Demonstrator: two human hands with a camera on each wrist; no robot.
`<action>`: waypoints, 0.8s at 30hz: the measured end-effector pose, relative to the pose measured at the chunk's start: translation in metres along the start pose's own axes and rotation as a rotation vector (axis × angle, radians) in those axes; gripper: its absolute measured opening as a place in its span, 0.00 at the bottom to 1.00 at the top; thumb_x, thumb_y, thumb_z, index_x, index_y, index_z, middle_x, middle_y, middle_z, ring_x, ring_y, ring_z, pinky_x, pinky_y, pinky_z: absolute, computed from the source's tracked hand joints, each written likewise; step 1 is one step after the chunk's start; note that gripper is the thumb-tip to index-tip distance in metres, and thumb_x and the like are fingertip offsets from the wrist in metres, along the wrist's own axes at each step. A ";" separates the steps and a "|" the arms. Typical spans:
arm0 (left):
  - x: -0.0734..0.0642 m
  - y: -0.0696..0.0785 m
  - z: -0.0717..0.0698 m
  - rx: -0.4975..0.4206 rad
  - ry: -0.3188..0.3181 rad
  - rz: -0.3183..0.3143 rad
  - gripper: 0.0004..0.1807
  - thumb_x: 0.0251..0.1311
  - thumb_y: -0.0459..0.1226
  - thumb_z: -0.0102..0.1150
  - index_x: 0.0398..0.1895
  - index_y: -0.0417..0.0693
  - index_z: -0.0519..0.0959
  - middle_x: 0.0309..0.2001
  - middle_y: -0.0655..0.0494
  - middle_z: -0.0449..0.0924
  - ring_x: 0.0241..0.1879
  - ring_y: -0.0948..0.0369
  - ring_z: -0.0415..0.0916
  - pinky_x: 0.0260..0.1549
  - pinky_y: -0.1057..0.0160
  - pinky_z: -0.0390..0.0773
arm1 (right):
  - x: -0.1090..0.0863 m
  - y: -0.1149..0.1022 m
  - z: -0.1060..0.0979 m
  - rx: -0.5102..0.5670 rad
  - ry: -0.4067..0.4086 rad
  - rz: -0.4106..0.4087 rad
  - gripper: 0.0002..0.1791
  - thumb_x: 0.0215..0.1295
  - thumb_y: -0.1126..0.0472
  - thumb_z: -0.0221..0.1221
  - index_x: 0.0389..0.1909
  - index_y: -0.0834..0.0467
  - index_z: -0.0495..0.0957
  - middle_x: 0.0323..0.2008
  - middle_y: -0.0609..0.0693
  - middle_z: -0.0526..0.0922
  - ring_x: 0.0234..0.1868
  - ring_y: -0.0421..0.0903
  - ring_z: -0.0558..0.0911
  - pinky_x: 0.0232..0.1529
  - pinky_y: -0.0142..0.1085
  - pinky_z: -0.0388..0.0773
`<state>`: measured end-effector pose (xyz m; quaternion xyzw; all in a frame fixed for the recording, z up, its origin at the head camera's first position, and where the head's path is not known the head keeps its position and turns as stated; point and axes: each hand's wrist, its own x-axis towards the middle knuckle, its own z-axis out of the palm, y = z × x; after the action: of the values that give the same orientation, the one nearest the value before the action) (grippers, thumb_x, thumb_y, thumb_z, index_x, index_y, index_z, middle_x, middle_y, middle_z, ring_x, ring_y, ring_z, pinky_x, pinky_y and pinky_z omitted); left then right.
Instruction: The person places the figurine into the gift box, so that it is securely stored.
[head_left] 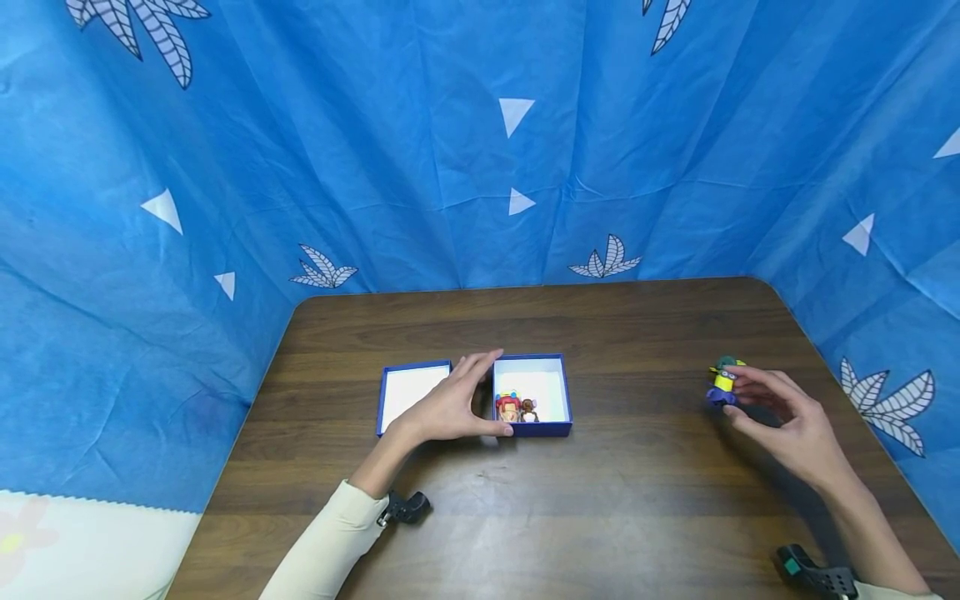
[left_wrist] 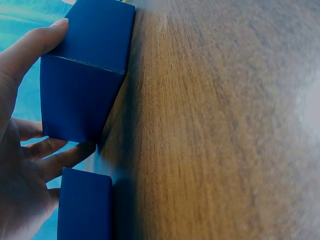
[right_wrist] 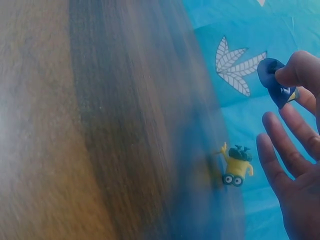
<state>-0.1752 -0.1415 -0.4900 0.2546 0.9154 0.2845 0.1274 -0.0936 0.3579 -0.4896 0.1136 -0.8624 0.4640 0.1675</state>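
My left hand [head_left: 450, 404] holds the blue box [head_left: 532, 430] at its left side, thumb on the front wall, index fingertip at the back left corner. Inside the white-lined box lie a red-topped toy figure [head_left: 508, 407] and a small brown one [head_left: 528, 410]. Far to the right, my right hand [head_left: 787, 425] pinches a yellow and blue minion figure [head_left: 723, 383] between thumb and index finger. In the right wrist view, its glossy blue part [right_wrist: 272, 82] shows at the fingertips. A second minion figure [right_wrist: 237, 165], yellow with a green top, stands on the table beyond it.
The box's lid [head_left: 408, 396], white inside with a blue rim, lies left of the box, partly behind my left hand. The brown wooden table [head_left: 480, 517] is bordered at the back and sides by a blue patterned curtain [head_left: 420, 167].
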 end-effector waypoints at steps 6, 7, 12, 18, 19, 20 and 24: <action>-0.001 0.000 -0.001 -0.004 -0.002 -0.007 0.68 0.50 0.71 0.76 0.89 0.73 0.45 0.86 0.56 0.55 0.82 0.50 0.63 0.74 0.34 0.72 | 0.001 0.002 0.006 -0.010 -0.019 0.004 0.37 0.57 0.83 0.70 0.69 0.65 0.78 0.53 0.42 0.80 0.51 0.32 0.82 0.55 0.15 0.77; -0.001 0.000 -0.001 -0.005 -0.002 -0.007 0.68 0.50 0.71 0.76 0.89 0.72 0.45 0.86 0.56 0.55 0.81 0.50 0.63 0.74 0.34 0.72 | 0.002 0.002 0.006 -0.008 -0.022 0.004 0.37 0.57 0.83 0.70 0.69 0.65 0.78 0.52 0.42 0.80 0.51 0.32 0.82 0.55 0.15 0.77; 0.000 0.000 -0.001 -0.005 -0.004 -0.010 0.69 0.50 0.71 0.76 0.89 0.69 0.46 0.86 0.56 0.55 0.81 0.50 0.63 0.74 0.34 0.72 | 0.004 0.002 0.010 -0.001 -0.033 0.001 0.36 0.57 0.83 0.70 0.69 0.65 0.78 0.52 0.44 0.80 0.52 0.31 0.81 0.55 0.15 0.77; -0.001 0.001 -0.001 -0.004 -0.004 -0.009 0.69 0.50 0.71 0.76 0.90 0.67 0.46 0.85 0.56 0.55 0.81 0.50 0.64 0.74 0.34 0.72 | 0.005 0.001 0.015 -0.001 -0.053 0.002 0.36 0.59 0.82 0.70 0.70 0.64 0.78 0.53 0.42 0.80 0.52 0.32 0.81 0.55 0.16 0.78; -0.001 0.002 -0.001 -0.004 -0.005 -0.010 0.69 0.50 0.71 0.76 0.90 0.67 0.46 0.86 0.56 0.55 0.81 0.50 0.63 0.74 0.34 0.72 | 0.006 0.001 0.016 -0.004 -0.060 0.002 0.36 0.59 0.81 0.70 0.70 0.63 0.78 0.53 0.42 0.80 0.52 0.32 0.81 0.55 0.16 0.78; -0.001 0.002 -0.002 -0.004 -0.005 -0.010 0.69 0.50 0.71 0.76 0.90 0.67 0.46 0.86 0.56 0.54 0.81 0.50 0.63 0.74 0.34 0.72 | 0.006 0.001 0.017 -0.008 -0.065 0.001 0.36 0.60 0.81 0.70 0.70 0.63 0.78 0.53 0.42 0.80 0.52 0.32 0.81 0.54 0.16 0.78; -0.001 0.002 -0.002 -0.005 -0.008 -0.007 0.69 0.50 0.70 0.76 0.90 0.66 0.46 0.86 0.56 0.54 0.82 0.49 0.62 0.74 0.34 0.71 | 0.006 0.000 0.021 -0.012 -0.081 0.000 0.36 0.60 0.80 0.70 0.71 0.62 0.78 0.54 0.42 0.80 0.52 0.32 0.81 0.54 0.15 0.77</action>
<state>-0.1739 -0.1412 -0.4873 0.2522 0.9151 0.2853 0.1327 -0.1033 0.3400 -0.4986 0.1315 -0.8713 0.4536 0.1331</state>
